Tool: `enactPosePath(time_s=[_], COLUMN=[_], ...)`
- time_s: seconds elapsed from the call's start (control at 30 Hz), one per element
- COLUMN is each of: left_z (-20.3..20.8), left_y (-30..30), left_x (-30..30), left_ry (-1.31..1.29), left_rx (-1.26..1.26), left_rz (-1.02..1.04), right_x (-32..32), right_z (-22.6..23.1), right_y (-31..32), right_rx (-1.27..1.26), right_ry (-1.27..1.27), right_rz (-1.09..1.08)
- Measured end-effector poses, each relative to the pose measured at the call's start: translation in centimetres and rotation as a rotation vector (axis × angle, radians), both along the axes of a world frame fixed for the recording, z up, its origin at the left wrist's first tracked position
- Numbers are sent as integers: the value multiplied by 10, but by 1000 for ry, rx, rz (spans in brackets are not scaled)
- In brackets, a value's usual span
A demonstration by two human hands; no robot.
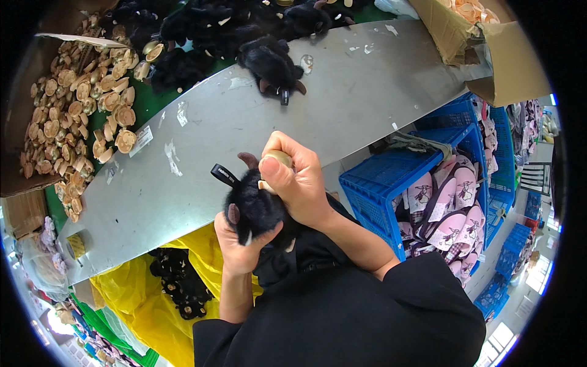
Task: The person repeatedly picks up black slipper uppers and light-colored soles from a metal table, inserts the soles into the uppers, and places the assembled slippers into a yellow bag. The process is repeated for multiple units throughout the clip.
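My left hand point(238, 248) is closed around the lower part of a small black plush animal point(255, 205) with brown ears and a black loop strap point(224, 175). My right hand point(301, 186) grips a rounded gold-beige plastic shell piece point(278, 158) between thumb and fingers, right against the plush's upper side. A small pale part shows below that thumb; what it belongs to I cannot tell. Farther off, another black plush animal point(269, 61) lies on the grey metal tabletop point(214, 128).
Many beige and gold shell pieces point(79, 104) spill from the left. More black plush point(195, 27) is heaped at the back. A cardboard box point(513, 61) stands back right. Blue crates point(376, 180) of pink slippers point(446, 226) are on the right. A yellow bag point(131, 300) hangs below the table edge.
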State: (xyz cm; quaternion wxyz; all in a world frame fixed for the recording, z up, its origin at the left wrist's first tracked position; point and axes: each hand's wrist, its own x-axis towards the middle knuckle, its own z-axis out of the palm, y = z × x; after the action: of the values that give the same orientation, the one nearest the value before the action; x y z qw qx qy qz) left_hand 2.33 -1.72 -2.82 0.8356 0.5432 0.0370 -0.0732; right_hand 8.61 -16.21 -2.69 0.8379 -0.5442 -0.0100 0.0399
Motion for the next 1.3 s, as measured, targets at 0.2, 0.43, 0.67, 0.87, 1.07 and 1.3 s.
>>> enactPosePath(time_s=[0.2, 0.43, 0.67, 0.87, 1.07, 1.3], left_z=[-10, 4, 31, 28, 26, 22], left_y=[6, 5, -9, -7, -3, -1], left_x=[0, 12, 24, 20, 19, 20], left_ry=[-69, 40, 205, 209, 198, 101], left_rx=[-15, -35, -105, -80, -3, 183], left_rz=[-13, -87, 238, 239, 216, 261], right_x=[4, 2, -6, -4, -7, -8], right_z=[4, -11, -11, -17, -19, -11], right_y=[3, 6, -6, -8, -8, -3], right_rx=[-19, 9, -97, -314, -396, -664], right_ry=[-15, 3, -229, -395, -419, -612], right_rz=[-8, -9, 15, -16, -13, -186])
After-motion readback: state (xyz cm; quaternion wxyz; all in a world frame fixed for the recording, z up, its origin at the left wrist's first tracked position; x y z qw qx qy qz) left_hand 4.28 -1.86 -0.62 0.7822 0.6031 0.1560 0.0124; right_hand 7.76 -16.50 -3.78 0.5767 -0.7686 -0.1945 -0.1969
